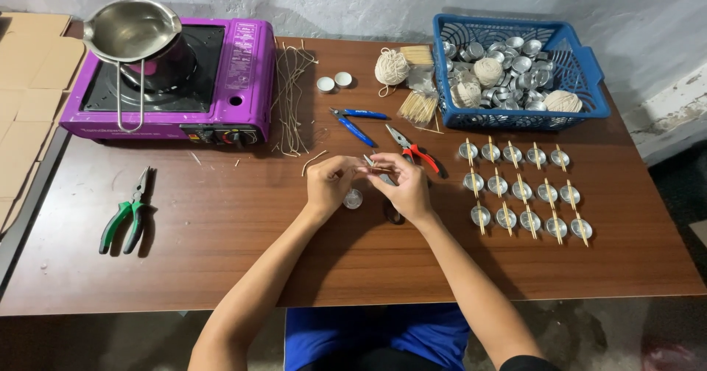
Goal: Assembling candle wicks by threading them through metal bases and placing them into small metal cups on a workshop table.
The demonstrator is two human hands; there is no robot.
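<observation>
My left hand and my right hand meet at the middle of the brown table. Their fingertips pinch a thin wooden stick between them. A small round metal cup lies on the table right below, between the two hands. I cannot tell whether a wick runs from the stick to the cup. Red-handled pliers lie just beyond my right hand.
A purple gas stove with a steel pot stands at back left. Wick strands, blue-handled cutters, green pliers, a blue basket of cups and string balls, and rows of cups with sticks surround me.
</observation>
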